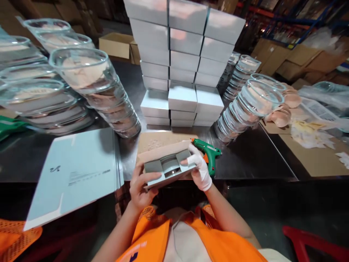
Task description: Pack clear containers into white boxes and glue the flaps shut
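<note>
A long grey-white cardboard box (155,170) is held tilted over the table's front edge. Its face has a curved opening in the middle, where something shiny and clear like glass shows. My left hand (141,185), bare, grips the left end with its fingers over the top. My right hand (200,169), in a white glove with some fingertips bare, grips the right end. Just right of that hand a green glue gun (208,151) lies with its orange tip pointing left. Under and behind the box is a brown cardboard sheet (160,140).
White boxes (182,72) stand stacked at the back. Glass stacks rise on the left (109,98) and right (240,109). Flat pale-blue printed sheets (81,163) overhang the front edge at left. Wrapped items (280,114) and crumpled plastic (311,134) lie at far right. A red chair (308,243) is below right.
</note>
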### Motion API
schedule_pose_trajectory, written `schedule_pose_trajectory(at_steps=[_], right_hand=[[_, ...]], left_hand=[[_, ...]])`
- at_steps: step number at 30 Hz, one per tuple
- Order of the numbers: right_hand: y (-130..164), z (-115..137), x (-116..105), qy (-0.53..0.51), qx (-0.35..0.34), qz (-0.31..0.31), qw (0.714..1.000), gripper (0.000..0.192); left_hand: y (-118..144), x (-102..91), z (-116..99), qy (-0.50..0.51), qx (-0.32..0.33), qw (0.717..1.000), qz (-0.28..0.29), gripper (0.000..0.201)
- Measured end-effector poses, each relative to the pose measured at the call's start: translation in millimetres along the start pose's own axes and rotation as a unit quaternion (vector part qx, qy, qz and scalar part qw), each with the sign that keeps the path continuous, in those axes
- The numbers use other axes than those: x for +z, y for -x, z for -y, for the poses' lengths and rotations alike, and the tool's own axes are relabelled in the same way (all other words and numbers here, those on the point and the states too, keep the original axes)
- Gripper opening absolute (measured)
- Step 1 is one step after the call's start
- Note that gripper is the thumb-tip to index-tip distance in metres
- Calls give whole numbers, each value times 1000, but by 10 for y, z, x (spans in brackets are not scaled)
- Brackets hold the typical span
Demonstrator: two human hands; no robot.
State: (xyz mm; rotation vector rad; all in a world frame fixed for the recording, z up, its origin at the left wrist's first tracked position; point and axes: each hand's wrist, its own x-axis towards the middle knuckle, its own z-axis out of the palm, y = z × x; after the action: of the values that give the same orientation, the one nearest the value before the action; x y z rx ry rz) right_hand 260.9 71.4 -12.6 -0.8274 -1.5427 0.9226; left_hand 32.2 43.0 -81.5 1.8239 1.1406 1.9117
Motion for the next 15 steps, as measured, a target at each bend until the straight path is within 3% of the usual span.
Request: schedule_pose_trajectory(at_steps=[2, 5, 8, 10, 11, 13, 15], right_hand=[[-36, 82, 185, -17, 44, -85, 995, 39], [-54, 174, 281, -58, 86, -189, 976, 55], [-8, 218, 23, -38, 142, -150, 978, 49], [63, 220, -294, 95, 205, -133, 965, 39], [101, 213, -456, 195, 249, -138, 938, 41], [161, 174, -720, 372, 349, -151, 847, 41], [178, 97, -868, 424, 434, -145, 781, 36]], left_hand=[[14, 49, -20, 23, -11, 999, -27, 39], [38, 76, -32, 32, -5, 999, -39, 43], [34, -6, -11, -21, 30, 999, 4, 27], [13, -78, 17, -32, 42, 999, 14, 30], [0, -104, 32, -24, 43, 999, 12, 34], [-29, -116, 60, -13, 51, 998, 24, 45], [-64, -78, 74, -26, 67, 997, 37, 47]])
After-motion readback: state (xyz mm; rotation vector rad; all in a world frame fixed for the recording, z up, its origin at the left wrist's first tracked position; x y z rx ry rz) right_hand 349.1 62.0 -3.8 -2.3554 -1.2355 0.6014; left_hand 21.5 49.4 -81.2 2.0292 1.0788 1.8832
